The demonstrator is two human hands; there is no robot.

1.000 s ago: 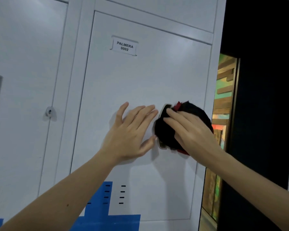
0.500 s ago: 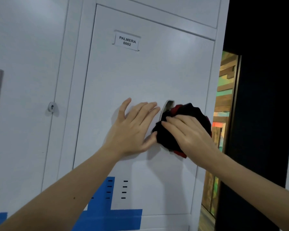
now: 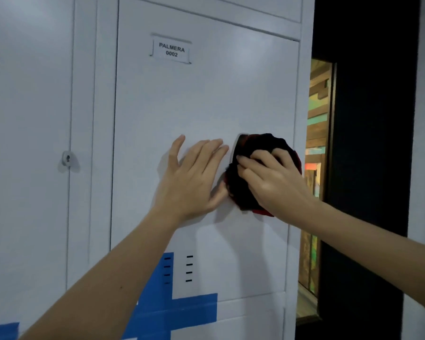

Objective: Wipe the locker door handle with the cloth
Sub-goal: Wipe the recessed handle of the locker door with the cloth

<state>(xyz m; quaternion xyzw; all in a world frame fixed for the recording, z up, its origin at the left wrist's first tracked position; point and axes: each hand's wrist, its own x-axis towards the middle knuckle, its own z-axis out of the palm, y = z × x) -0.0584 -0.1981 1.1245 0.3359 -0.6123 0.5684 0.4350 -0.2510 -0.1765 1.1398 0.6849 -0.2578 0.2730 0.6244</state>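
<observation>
A white locker door [image 3: 201, 101] carries a label reading PALMERA 0002 [image 3: 171, 51]. Its recessed handle [image 3: 238, 143] sits at the door's right side, and only its upper left rim shows. A bunched black and red cloth [image 3: 241, 190] covers the remainder of the handle. My right hand [image 3: 272, 177] grips the cloth with curled fingers and presses it against the handle. My left hand [image 3: 194, 177] lies flat on the door just left of the handle, fingers straight, thumb touching the cloth's edge.
A neighbouring locker door [image 3: 27, 143] stands to the left with a small keyhole lock [image 3: 67, 158]. Blue painted bands [image 3: 172, 307] and vent slots [image 3: 189, 268] mark the lower door. A dark frame [image 3: 368, 168] and a colourful gap [image 3: 315, 143] lie right of the locker.
My right hand has curled its fingers into the cloth and shifted it slightly up and right over the handle. My left hand stays flat on the door.
</observation>
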